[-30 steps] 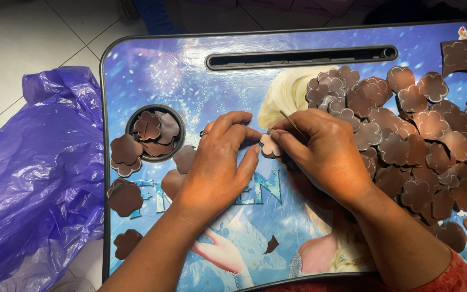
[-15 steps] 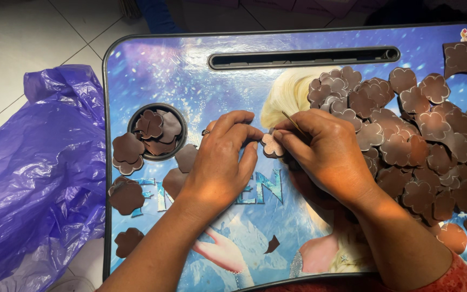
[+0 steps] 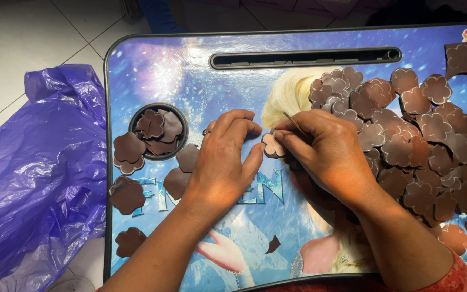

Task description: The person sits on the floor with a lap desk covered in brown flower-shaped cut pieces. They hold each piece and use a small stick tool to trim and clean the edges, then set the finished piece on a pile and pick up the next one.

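My left hand (image 3: 225, 157) rests palm down on a blue picture lap tray (image 3: 190, 70), its fingertips pressing a small brown flower-shaped cutout (image 3: 272, 145). My right hand (image 3: 325, 154) pinches a thin stick-like tool (image 3: 294, 122) with its tip at that same cutout. A large heap of brown flower cutouts (image 3: 422, 140) lies just right of my right hand. A round cup recess (image 3: 158, 130) left of my left hand holds several cutouts.
Loose brown cutouts (image 3: 127, 194) lie along the tray's left side, and a small brown scrap (image 3: 272, 245) sits near the front edge. A crumpled purple plastic bag (image 3: 33, 167) lies on the tiled floor left of the tray. A slot (image 3: 304, 57) runs along the tray's far edge.
Both hands stay on the same cutout with only slight finger shifts. The view has drifted a little.
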Action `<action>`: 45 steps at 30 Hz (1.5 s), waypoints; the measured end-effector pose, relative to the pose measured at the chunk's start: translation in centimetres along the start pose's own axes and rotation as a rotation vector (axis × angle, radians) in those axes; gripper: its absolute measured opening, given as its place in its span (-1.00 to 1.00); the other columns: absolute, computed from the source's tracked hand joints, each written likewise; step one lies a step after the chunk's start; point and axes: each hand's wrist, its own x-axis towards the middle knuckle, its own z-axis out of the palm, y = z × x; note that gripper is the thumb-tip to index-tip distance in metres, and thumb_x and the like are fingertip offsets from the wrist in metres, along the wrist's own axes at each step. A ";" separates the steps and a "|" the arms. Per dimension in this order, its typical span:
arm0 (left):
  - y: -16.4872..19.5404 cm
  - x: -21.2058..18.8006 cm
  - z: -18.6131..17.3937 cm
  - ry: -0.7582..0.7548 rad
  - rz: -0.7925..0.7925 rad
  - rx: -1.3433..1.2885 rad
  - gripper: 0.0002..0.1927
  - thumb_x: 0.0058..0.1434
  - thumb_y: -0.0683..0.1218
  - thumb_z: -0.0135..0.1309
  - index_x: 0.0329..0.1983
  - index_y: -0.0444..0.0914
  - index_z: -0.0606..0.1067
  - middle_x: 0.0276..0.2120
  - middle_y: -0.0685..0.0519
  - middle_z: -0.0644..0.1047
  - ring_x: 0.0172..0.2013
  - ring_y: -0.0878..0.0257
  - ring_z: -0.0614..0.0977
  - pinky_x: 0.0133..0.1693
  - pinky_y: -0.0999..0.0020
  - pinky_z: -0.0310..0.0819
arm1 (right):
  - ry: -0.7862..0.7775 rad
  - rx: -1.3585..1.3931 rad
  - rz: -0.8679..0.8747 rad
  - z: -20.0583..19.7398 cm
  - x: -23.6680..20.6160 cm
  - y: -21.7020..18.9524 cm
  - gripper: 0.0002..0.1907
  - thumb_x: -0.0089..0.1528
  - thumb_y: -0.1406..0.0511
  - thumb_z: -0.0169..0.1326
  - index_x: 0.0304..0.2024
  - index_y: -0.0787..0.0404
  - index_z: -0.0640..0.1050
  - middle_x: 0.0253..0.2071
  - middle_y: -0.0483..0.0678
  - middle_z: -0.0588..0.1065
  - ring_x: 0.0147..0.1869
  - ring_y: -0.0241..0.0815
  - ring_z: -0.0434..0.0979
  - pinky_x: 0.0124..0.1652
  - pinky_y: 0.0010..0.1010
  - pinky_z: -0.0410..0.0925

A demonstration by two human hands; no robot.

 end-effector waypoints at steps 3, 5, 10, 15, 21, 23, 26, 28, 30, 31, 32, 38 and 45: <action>0.0 0.1 0.1 0.008 -0.007 -0.002 -0.75 0.15 -0.17 0.23 -0.11 -0.27 0.52 0.06 -0.07 0.53 0.11 -0.04 0.54 0.14 0.10 0.37 | 0.014 0.014 -0.008 0.1 0.0 0.1 -0.85 0.19 0.34 0.26 -0.23 0.29 0.64 -0.31 0.00 0.61 -0.31 -0.19 0.63 -0.30 -0.40 0.44; 0.0 0.1 0.2 0.004 -0.012 -0.004 -0.75 0.14 -0.17 0.23 -0.12 -0.27 0.52 0.06 -0.07 0.53 0.11 -0.04 0.54 0.14 0.09 0.37 | 0.011 0.008 0.008 0.1 0.0 0.1 -0.85 0.18 0.33 0.27 -0.23 0.28 0.65 -0.32 -0.01 0.61 -0.33 -0.19 0.63 -0.32 -0.40 0.44; 0.1 0.1 0.0 -0.010 -0.029 -0.005 -0.76 0.15 -0.16 0.21 -0.12 -0.27 0.52 0.08 -0.08 0.52 0.12 -0.05 0.52 0.15 0.09 0.36 | 0.021 0.002 -0.017 0.2 0.0 0.1 -0.86 0.18 0.34 0.27 -0.24 0.28 0.65 -0.32 -0.01 0.61 -0.32 -0.20 0.62 -0.31 -0.41 0.44; 0.3 0.0 -0.3 -0.027 -0.041 -0.020 -0.77 0.17 -0.15 0.19 -0.11 -0.28 0.53 0.10 -0.10 0.51 0.12 -0.08 0.51 0.16 0.07 0.34 | 0.025 -0.002 0.010 0.2 0.0 -0.1 -0.86 0.19 0.33 0.27 -0.26 0.29 0.65 -0.35 0.00 0.60 -0.34 -0.20 0.63 -0.32 -0.40 0.43; 0.4 0.1 -0.5 -0.032 -0.015 -0.019 -0.77 0.19 -0.14 0.17 -0.10 -0.30 0.52 0.10 -0.12 0.51 0.13 -0.09 0.51 0.16 0.06 0.34 | 0.028 0.006 -0.024 0.1 0.0 -0.2 -0.86 0.19 0.34 0.27 -0.25 0.29 0.65 -0.33 0.01 0.61 -0.32 -0.17 0.63 -0.30 -0.39 0.43; 0.4 0.1 -0.5 -0.032 -0.018 -0.025 -0.78 0.19 -0.15 0.17 -0.11 -0.30 0.53 0.10 -0.12 0.51 0.12 -0.09 0.51 0.16 0.06 0.34 | 0.029 0.011 -0.029 0.1 -0.1 -0.2 -0.86 0.18 0.35 0.26 -0.24 0.30 0.65 -0.31 0.01 0.61 -0.30 -0.18 0.64 -0.29 -0.39 0.44; 0.5 0.1 -0.6 -0.028 -0.020 -0.027 -0.79 0.21 -0.16 0.15 -0.11 -0.29 0.53 0.10 -0.12 0.51 0.13 -0.09 0.51 0.16 0.05 0.34 | 0.024 0.022 -0.009 0.1 -0.1 -0.3 -0.86 0.19 0.35 0.26 -0.24 0.30 0.65 -0.31 0.02 0.61 -0.29 -0.17 0.65 -0.29 -0.39 0.44; 0.6 0.1 -0.6 -0.029 -0.030 -0.033 -0.80 0.22 -0.15 0.16 -0.11 -0.29 0.53 0.09 -0.12 0.51 0.12 -0.09 0.52 0.16 0.05 0.35 | 0.020 0.027 -0.003 0.0 -0.1 -0.4 -0.86 0.19 0.35 0.25 -0.24 0.31 0.65 -0.31 0.02 0.61 -0.29 -0.17 0.65 -0.28 -0.38 0.44; 0.8 0.1 -0.7 -0.031 -0.048 -0.040 -0.80 0.23 -0.12 0.20 -0.12 -0.29 0.53 0.08 -0.11 0.51 0.11 -0.08 0.52 0.15 0.06 0.36 | 0.018 0.032 -0.020 0.0 0.0 -0.5 -0.86 0.19 0.36 0.24 -0.23 0.31 0.65 -0.30 0.02 0.61 -0.29 -0.17 0.65 -0.28 -0.39 0.45; 0.9 0.0 -0.7 -0.028 -0.054 -0.036 -0.78 0.21 -0.11 0.21 -0.12 -0.28 0.53 0.09 -0.11 0.51 0.10 -0.08 0.52 0.14 0.06 0.36 | 0.019 0.033 -0.022 0.0 0.0 -0.5 -0.86 0.19 0.36 0.24 -0.23 0.31 0.65 -0.30 0.03 0.61 -0.28 -0.17 0.65 -0.27 -0.39 0.45; 1.1 0.1 -0.6 -0.026 -0.059 -0.033 -0.76 0.19 -0.11 0.22 -0.12 -0.28 0.52 0.09 -0.10 0.50 0.10 -0.08 0.52 0.13 0.07 0.37 | 0.021 0.032 -0.022 0.0 0.0 -0.6 -0.86 0.19 0.36 0.24 -0.23 0.31 0.64 -0.30 0.03 0.61 -0.28 -0.17 0.65 -0.27 -0.39 0.45; 1.7 0.1 -0.5 -0.022 -0.043 0.006 -0.71 0.16 -0.12 0.25 -0.08 -0.26 0.51 0.09 -0.07 0.50 0.12 -0.09 0.50 0.14 0.07 0.36 | -0.025 0.165 0.183 -0.5 0.3 -0.3 -0.84 0.23 0.33 0.18 -0.16 0.25 0.66 -0.30 -0.04 0.65 -0.27 -0.24 0.69 -0.27 -0.45 0.49; 1.7 0.2 -0.7 -0.039 -0.047 0.002 -0.73 0.16 -0.12 0.24 -0.07 -0.25 0.55 0.08 -0.07 0.50 0.12 -0.08 0.49 0.15 0.09 0.35 | -0.056 0.080 0.121 -2.6 0.3 0.3 -0.81 0.21 0.35 0.17 -0.15 0.29 0.65 -0.27 -0.03 0.65 -0.25 -0.29 0.71 -0.25 -0.45 0.50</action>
